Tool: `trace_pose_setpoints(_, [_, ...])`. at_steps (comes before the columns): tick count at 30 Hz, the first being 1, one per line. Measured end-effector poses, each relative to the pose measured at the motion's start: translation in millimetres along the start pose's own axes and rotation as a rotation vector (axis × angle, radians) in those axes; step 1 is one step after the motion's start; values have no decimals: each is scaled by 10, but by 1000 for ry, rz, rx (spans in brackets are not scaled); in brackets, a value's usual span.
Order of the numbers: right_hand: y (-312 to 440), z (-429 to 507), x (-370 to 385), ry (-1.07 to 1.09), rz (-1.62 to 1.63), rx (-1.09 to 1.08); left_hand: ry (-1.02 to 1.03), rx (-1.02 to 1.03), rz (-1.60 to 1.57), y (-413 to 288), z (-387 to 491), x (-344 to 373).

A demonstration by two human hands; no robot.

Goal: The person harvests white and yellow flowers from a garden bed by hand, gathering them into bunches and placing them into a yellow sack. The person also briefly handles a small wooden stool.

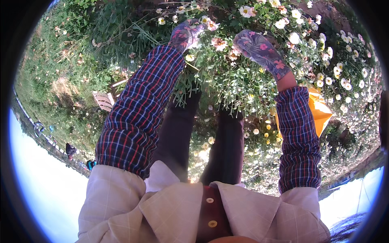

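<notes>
Both my hands wear purple-grey gloves with a pink flower print. My left hand (187, 34) is at the upper middle, among green stems, its fingers bent beside white and pinkish flower heads (212, 25). Whether it grips a stem is hidden. To its right, my right hand (260, 52) is curved over the same leafy clump (223, 71), fingertips near faded pinkish blooms (233, 55); its grip cannot be made out. A pale stem piece (192, 66) shows below my left hand. Checked sleeve covers are on both forearms.
White flowers (294, 38) grow densely on the right. A yellow bag or sheet (320, 114) lies behind my right forearm. A pale slatted object (104, 100) stands left of my left forearm. A person (70, 151) is far off at the left.
</notes>
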State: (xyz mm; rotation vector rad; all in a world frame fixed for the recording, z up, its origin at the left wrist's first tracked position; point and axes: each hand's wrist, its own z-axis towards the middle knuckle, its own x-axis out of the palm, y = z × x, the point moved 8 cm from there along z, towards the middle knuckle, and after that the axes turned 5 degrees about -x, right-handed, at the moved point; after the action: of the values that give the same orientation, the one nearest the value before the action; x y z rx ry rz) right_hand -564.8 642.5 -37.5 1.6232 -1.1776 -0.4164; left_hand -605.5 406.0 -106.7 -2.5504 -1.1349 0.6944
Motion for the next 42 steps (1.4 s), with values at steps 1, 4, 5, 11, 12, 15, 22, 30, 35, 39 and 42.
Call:
trace_pose_setpoints(1, [197,116,240,139,487,-23,55,39,-227,-14,3,55])
trace_pose_setpoints(4, [347,264,425,-221,-365,-121,119,-27,-452,-87,42,172])
trace_pose_setpoints(5, [346,303,449,-329,-810,-210,176,-103,-660,39,131,241])
trace_pose_setpoints(11, [-108,324,699,-306,-771,-117,83,188,-65,-220,445,131])
trace_pose_setpoints(12, [-151,330,687,-312,-763,-109,88,181,105,-276,502,133])
trace_pose_setpoints(15, [-244,289,635,-316,-723,-84,-84,176,350,-388,512,167])
trace_pose_setpoints(22, [-179,175,545,-274,-615,-65,140,370,195,28,678,357])
trace_pose_setpoints(30, [-325,152,530,-262,-365,-70,209,44,-341,355,-665,11])
trace_pose_setpoints(35, [208,-53,109,-335,-111,-95,-16,80,110,10,-952,-254])
trace_pose_setpoints(39, [816,-247,-731,-391,-1218,-72,128,199,-259,-672,-1058,60])
trace_pose_setpoints(42, [357,-241,-843,-222,-1231,201,330,256,-488,-1012,-967,573])
